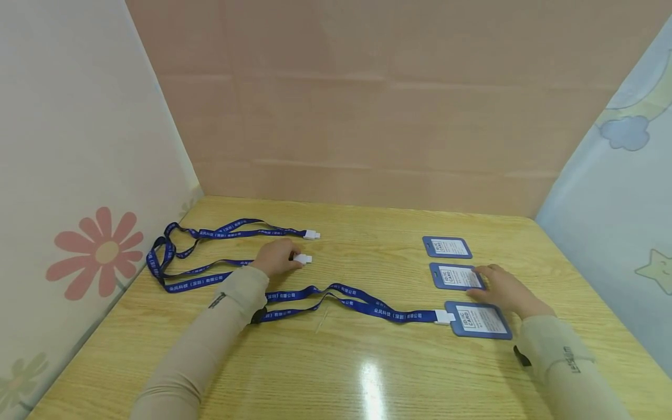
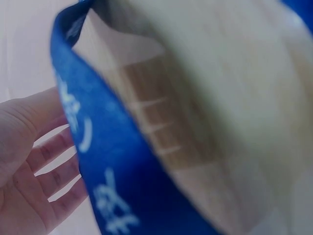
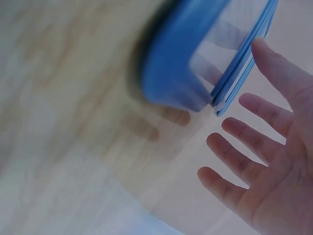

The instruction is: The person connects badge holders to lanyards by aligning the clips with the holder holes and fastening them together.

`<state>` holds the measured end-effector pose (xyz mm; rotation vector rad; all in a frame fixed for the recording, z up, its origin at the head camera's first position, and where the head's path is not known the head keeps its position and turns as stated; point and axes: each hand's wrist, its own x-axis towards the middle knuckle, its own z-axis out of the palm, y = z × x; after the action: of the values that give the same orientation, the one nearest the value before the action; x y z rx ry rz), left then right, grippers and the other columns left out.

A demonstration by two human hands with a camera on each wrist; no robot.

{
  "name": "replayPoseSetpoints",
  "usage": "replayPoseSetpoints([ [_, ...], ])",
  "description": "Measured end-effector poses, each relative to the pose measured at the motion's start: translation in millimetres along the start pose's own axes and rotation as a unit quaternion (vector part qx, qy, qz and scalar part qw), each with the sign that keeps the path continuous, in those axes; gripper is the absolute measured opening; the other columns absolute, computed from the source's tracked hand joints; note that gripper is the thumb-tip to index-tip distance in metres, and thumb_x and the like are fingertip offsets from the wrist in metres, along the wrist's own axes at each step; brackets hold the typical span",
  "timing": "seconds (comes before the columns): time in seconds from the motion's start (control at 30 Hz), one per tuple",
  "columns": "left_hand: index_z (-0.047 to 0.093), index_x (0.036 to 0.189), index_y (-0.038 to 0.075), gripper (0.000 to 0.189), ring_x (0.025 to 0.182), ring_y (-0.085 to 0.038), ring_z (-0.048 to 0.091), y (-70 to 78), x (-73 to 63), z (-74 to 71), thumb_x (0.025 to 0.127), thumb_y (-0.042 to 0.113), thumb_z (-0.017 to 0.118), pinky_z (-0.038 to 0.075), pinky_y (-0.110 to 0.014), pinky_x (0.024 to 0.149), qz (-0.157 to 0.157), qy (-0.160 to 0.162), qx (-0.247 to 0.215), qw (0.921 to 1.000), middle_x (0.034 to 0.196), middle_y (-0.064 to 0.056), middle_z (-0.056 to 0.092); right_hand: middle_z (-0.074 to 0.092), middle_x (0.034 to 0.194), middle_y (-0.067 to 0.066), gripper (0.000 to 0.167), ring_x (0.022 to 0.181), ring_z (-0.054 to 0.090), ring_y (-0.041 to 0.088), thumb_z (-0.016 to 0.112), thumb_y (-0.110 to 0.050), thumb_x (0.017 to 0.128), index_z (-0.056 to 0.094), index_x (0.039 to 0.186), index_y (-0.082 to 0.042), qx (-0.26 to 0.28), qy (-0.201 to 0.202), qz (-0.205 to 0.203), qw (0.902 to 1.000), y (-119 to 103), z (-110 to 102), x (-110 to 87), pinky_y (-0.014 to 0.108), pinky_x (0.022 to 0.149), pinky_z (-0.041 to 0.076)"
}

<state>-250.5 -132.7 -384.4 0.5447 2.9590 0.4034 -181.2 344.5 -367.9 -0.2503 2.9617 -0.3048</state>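
Step in hand: we judge that we are bringing the middle lanyard (image 1: 194, 284) and the middle card holder (image 1: 455, 276) together for joining.
Left hand (image 1: 275, 259): thumb and finger pinch the middle white clip (image 1: 303, 259), left of the middle of the surface (image 1: 294, 364).
Right hand (image 1: 504, 289): fingers spread about the middle card holder's right end, toward the surface's right edge; we cannot tell how firmly they touch.
Next move: it calls, we think, for a grip on that holder, then for clip and holder to meet at the holder's left end.
Near pair: the near lanyard (image 1: 404, 316) already meets the near card holder (image 1: 480, 319) at its clip.
Far pair: the far lanyard (image 1: 226, 235) and far card holder (image 1: 447, 247) lie well apart, toward the surface's far edge.
Our count: three lanyards, three white clips, three card holders, two hands.
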Motion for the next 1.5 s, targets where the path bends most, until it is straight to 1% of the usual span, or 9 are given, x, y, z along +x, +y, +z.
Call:
replayPoseSetpoints([
  [0.23,0.071,0.091,0.011,0.018,0.069,-0.014,0.048,0.1,0.6,-1.2,0.084,0.028,0.069,0.041,-0.027,0.064,0.002,0.01,0.0,1.0,0.078,-0.001,0.063,0.039,0.135,0.035,0.072,0.123,0.036,0.054,0.066,-0.042,0.083,0.043,0.135,0.003,0.007,-0.021,0.022,0.9995,-0.4,1.3,6.6,0.065,0.097,0.032],
  [0.37,0.071,0.1,0.01,0.025,0.074,-0.014,0.052,0.2,0.7,-1.3,0.084,0.028,0.069,0.047,-0.03,0.071,-0.002,0.015,-0.001,0.9999,0.089,-0.002,0.067,0.039,0.135,0.035,0.072,0.123,0.036,0.054,0.066,-0.041,0.083,0.042,0.135,0.002,0.003,-0.024,0.02,0.9995,0.2,2.0,9.1,0.065,0.098,0.032],
  [0.5,0.07,0.106,0.009,0.03,0.079,-0.014,0.055,0.2,0.9,-1.5,0.084,0.029,0.069,0.05,-0.033,0.078,-0.008,0.017,-0.005,0.9998,0.097,-0.004,0.069,0.039,0.136,0.035,0.071,0.124,0.035,0.054,0.065,-0.041,0.084,0.042,0.135,0.003,0.005,-0.027,0.019,0.9994,-0.1,1.6,10.9,0.065,0.098,0.032],
  [0.73,0.069,0.106,0.008,0.028,0.083,-0.016,0.057,5.9,-0.5,-6.5,0.086,0.027,0.068,0.05,-0.036,0.083,-0.003,0.024,-0.01,0.9997,0.102,-0.006,0.068,0.037,0.138,0.034,0.072,0.126,0.033,0.054,0.063,-0.043,0.085,0.04,0.137,0.0,0.013,-0.043,0.019,0.9988,-6.7,-3.2,12.1,0.065,0.1,0.03],
  [0.93,0.068,0.106,0.006,0.029,0.081,-0.016,0.056,12.4,-1.8,-11.1,0.086,0.028,0.067,0.05,-0.034,0.08,0.002,0.026,0.002,0.9997,0.101,-0.007,0.067,0.035,0.139,0.035,0.074,0.127,0.03,0.055,0.062,-0.044,0.085,0.037,0.139,0.001,0.023,-0.059,0.019,0.9978,-11.7,-6.2,10.0,0.066,0.1,0.028],
  [1.17,0.068,0.1,0.007,0.026,0.073,-0.015,0.05,16.9,-1.2,-12.8,0.085,0.028,0.068,0.045,-0.03,0.07,0.014,0.026,0.011,0.9995,0.094,-0.007,0.066,0.036,0.14,0.033,0.073,0.128,0.031,0.054,0.061,-0.045,0.086,0.038,0.139,-0.001,0.02,-0.065,0.026,0.9973,-14.3,-5.5,9.8,0.066,0.1,0.029],
  [1.27,0.069,0.099,0.008,0.024,0.074,-0.015,0.052,18.3,0.2,-11.8,0.085,0.027,0.068,0.046,-0.03,0.07,0.018,0.026,0.017,0.9994,0.094,-0.006,0.067,0.036,0.139,0.034,0.072,0.127,0.031,0.055,0.061,-0.044,0.086,0.038,0.139,0.0,0.018,-0.067,0.021,0.9974,-14.4,-5.1,9.5,0.066,0.1,0.029],
  [1.43,0.07,0.101,0.008,0.025,0.08,-0.015,0.057,19.4,2.8,-9.0,0.085,0.027,0.068,0.051,-0.033,0.076,0.019,0.027,0.023,0.9992,0.097,-0.005,0.068,0.036,0.139,0.034,0.071,0.126,0.032,0.054,0.061,-0.043,0.087,0.039,0.139,0.0,0.014,-0.069,0.02,0.9973,-14.1,-4.8,10.3,0.065,0.099,0.03],
  [1.5,0.07,0.1,0.008,0.024,0.079,-0.015,0.057,20.4,3.9,-8.1,0.085,0.027,0.068,0.05,-0.032,0.076,0.02,0.027,0.023,0.9992,0.096,-0.005,0.068,0.036,0.139,0.034,0.071,0.127,0.032,0.054,0.061,-0.043,0.087,0.039,0.139,-0.001,0.013,-0.071,0.024,0.9971,-14.3,-4.8,11.0,0.065,0.1,0.03],
])
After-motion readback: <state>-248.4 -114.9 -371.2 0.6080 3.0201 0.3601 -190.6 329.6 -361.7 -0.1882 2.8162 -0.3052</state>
